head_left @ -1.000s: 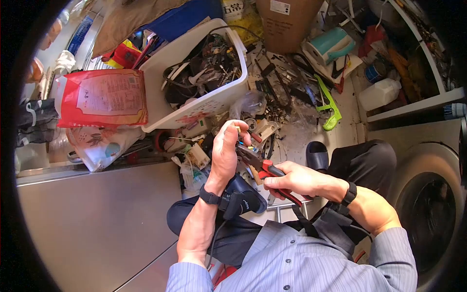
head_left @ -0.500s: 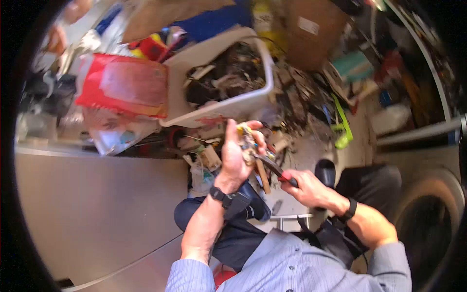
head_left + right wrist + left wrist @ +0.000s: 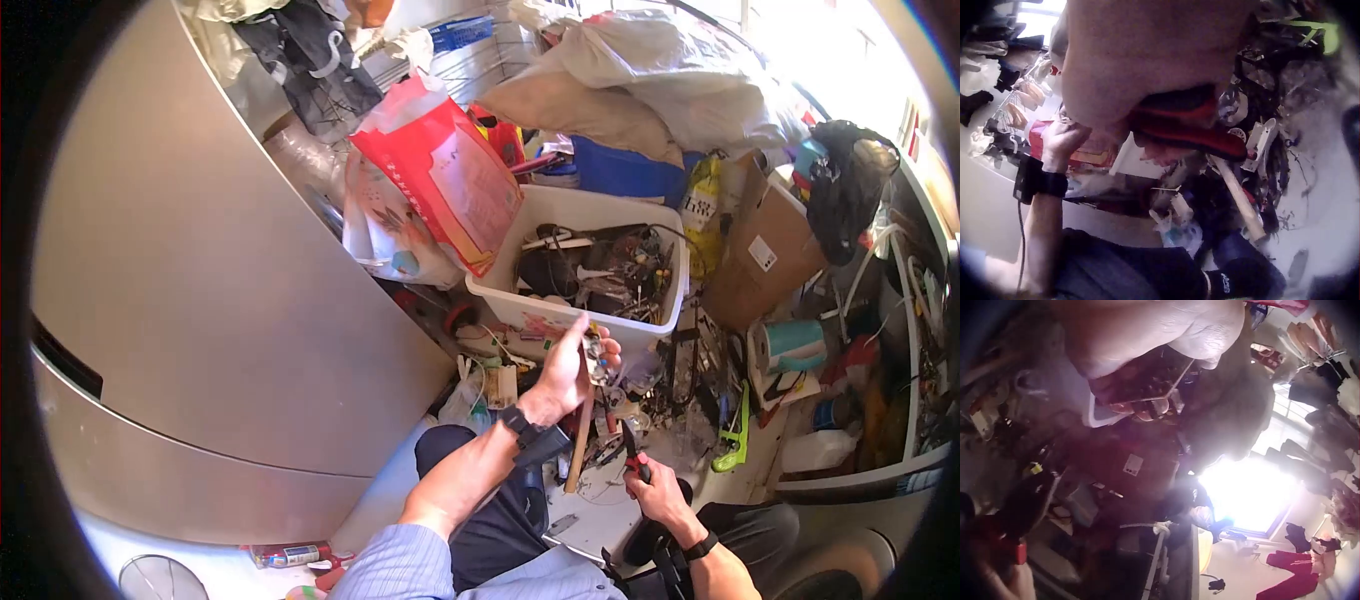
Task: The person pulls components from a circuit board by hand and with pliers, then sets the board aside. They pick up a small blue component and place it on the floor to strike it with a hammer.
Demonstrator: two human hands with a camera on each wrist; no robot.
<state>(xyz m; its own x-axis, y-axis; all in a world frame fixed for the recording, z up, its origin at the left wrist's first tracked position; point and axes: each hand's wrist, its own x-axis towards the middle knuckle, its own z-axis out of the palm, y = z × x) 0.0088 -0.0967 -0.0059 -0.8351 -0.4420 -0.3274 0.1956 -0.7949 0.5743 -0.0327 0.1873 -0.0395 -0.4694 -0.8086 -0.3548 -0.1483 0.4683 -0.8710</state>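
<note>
The left hand is gripping a small board-like piece with little parts on it, thumb on one side and fingers curling around the other. That piece is sitting up in front of the near wall of the white plastic bin, and the bin's holding a messy pile of cables. The right hand is grasping pliers by the red-and-black handles, fingers wrapped round them, and the nose is pointing up, well apart from the board-like piece. Can't tell if the plier jaws are spread. A wooden stick is standing out between the two hands, and a bright green plastic tool is lying on the floor off to the right. A red bag is leaning beside the bin.
</note>
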